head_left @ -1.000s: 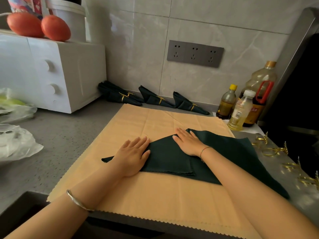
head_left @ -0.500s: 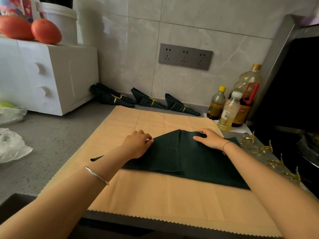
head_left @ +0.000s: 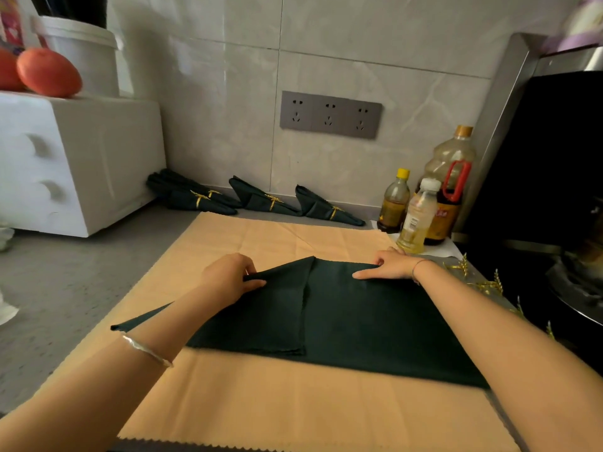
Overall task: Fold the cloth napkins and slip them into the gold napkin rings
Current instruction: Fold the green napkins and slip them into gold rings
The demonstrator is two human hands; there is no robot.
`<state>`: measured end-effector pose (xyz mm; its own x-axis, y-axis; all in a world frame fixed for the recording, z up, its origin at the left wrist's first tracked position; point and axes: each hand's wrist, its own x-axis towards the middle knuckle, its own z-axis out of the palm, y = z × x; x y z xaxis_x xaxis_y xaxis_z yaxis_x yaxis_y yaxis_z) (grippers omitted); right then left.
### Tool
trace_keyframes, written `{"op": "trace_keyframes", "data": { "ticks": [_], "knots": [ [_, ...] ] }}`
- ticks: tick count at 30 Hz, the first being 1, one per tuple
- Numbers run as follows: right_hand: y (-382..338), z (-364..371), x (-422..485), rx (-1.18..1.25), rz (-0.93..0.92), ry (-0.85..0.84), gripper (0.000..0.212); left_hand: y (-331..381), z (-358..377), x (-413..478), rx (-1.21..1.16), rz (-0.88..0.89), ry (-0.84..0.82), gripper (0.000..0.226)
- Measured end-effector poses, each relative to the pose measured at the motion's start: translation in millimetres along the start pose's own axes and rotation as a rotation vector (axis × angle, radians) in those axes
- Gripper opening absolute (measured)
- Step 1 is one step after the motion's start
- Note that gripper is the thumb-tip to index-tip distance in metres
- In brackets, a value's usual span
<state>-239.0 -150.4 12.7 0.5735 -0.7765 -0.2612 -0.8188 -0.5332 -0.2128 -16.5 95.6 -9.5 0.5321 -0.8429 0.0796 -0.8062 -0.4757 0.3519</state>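
Seen from the head camera, a dark green cloth napkin [head_left: 359, 321] lay partly folded on a tan fabric mat [head_left: 293, 402] on the grey counter [head_left: 65, 288]. The left hand [head_left: 225, 278] pinched the napkin's raised left fold between thumb and fingers, and the right hand [head_left: 391, 264] gripped its far right corner, thumb on top. Loose gold napkin rings [head_left: 486, 283] lay just right of the mat, and ringed napkins [head_left: 261, 202] sat along the wall.
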Motion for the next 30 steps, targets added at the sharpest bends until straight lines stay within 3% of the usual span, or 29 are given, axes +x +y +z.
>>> {"op": "trace_keyframes", "data": {
  "ticks": [4,7,9,14,20,24,30],
  "knots": [
    [8,-1,3,0.052,-0.007,0.029,0.055,-7,1,-10,0.101,0.013,0.031,0.04],
    [19,-7,-1,0.041,-0.008,0.045,0.05,3,15,-17,0.186,0.259,0.079,0.061],
    [30,-13,-4,0.066,-0.038,0.081,0.043,14,26,-21,0.181,0.351,-0.008,0.06],
    [50,-28,-24,0.079,-0.175,0.228,0.011,30,45,-23,0.169,0.283,-0.163,0.061],
    [4,-4,-95,0.286,-0.338,0.515,0.032,33,48,-23,0.16,0.272,-0.154,0.059],
    [-48,41,-143,0.035,-0.519,0.475,0.024,33,46,-23,0.122,0.274,-0.147,0.055],
    [-87,97,-156,-0.147,-0.634,0.706,0.025,32,45,-27,0.095,0.305,-0.163,0.05]
  ]
}}
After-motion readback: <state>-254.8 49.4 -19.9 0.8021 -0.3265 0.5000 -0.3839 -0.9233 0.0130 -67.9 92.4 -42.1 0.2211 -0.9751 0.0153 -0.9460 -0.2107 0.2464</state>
